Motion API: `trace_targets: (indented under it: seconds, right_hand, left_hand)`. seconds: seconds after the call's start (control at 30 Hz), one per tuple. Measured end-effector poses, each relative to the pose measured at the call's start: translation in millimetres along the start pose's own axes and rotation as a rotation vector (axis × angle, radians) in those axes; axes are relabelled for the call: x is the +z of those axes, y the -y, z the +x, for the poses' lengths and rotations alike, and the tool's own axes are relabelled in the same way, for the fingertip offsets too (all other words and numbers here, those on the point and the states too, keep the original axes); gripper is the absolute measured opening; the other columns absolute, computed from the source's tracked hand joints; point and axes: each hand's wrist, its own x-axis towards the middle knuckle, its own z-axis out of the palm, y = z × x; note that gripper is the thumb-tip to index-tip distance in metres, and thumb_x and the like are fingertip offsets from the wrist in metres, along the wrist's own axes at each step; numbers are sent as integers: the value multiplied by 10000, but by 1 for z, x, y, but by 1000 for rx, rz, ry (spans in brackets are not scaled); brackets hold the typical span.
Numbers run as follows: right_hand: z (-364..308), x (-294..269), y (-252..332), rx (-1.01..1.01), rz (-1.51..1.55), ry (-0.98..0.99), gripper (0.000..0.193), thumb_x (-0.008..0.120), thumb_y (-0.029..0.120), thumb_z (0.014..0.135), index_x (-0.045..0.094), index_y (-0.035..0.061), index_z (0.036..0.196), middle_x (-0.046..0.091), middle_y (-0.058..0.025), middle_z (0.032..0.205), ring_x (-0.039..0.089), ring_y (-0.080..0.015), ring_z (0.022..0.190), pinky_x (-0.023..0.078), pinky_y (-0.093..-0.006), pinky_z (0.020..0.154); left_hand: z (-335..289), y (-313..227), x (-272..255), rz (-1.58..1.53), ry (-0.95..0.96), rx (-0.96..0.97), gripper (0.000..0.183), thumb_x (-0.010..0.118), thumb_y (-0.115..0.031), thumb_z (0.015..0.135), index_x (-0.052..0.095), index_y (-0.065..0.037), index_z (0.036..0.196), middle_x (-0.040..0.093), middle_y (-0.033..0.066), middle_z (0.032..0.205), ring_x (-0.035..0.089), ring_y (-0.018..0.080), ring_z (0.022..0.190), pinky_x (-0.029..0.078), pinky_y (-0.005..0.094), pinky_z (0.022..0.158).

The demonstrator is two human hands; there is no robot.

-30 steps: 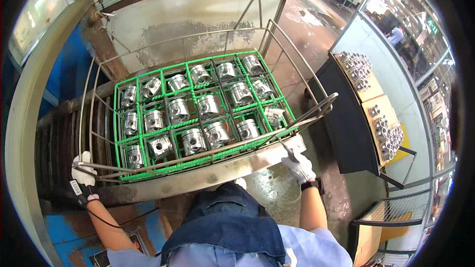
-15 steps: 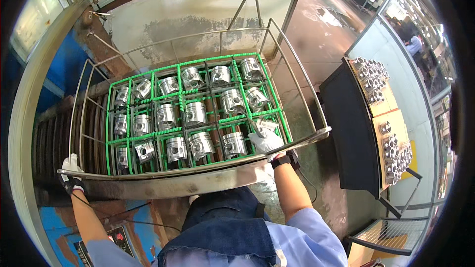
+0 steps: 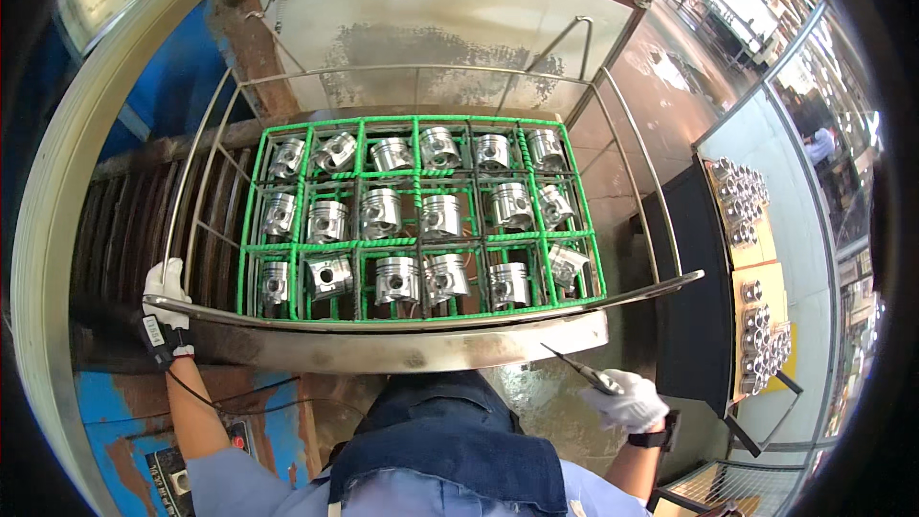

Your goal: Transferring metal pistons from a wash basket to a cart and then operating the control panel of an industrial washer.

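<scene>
A green wire-wrapped rack holds several silver pistons, one to a compartment; among them are a piston near the middle and a tilted piston in the near right corner. Around the rack runs a metal rail frame. My left hand, in a white glove, is closed on the frame's near left corner. Off the frame's near right side, my gloved right hand is closed round a slim tool with a thin dark pointed tip. Its exact kind does not show. My right hand touches no piston.
At the right stands a dark bench with more pistons on brown boards. Dark slats lie left of the rack. A stained pale panel closes the far side. A thin black cable runs near my left forearm.
My right hand has drawn back from the rack's near right compartment, down and to the right, and the pointed tool now shows plainly. My left hand stays on the frame. The view has shifted.
</scene>
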Motion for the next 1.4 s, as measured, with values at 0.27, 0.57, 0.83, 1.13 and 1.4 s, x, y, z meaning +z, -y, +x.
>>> trace_targets:
  seconds: [0.27,0.57,0.83,1.13,1.4]
  right_hand:
    - [47,16,232,-509,-814,-360,476,577,532,996,722,101,855,759,-104,816,756,-302,752,593,-438,662]
    - [94,134,326,-785,-1092,-275,300,593,353,961,705,107,829,728,-144,734,741,-323,690,553,-461,562]
    - [77,187,385,-1034,-1142,-130,125,656,174,906,705,61,930,716,-72,792,731,-246,700,560,-424,551]
    - [128,267,434,-1384,-957,-298,133,656,185,854,685,61,818,653,-112,622,702,-297,580,489,-460,446]
    - [181,284,450,-1055,-1018,38,322,646,229,912,724,112,1202,774,-106,982,759,-280,959,582,-449,755]
  left_hand:
    - [-19,-20,-1,138,-19,281,334,667,-326,992,721,-46,1166,705,67,893,656,147,791,521,313,740]
    - [-11,8,22,-200,-46,196,254,645,-253,1006,714,-39,1124,729,106,939,691,232,869,535,345,799]
    - [-15,10,23,-76,-62,251,320,686,-306,966,695,-83,1195,744,181,1045,706,403,997,559,476,861]
    - [-31,-27,5,152,-59,241,307,689,-283,958,701,-63,1172,735,200,1042,704,403,997,560,463,867]
    - [-38,-51,-3,270,-48,143,315,647,-343,978,689,-91,1161,707,218,1016,669,444,991,540,495,845]
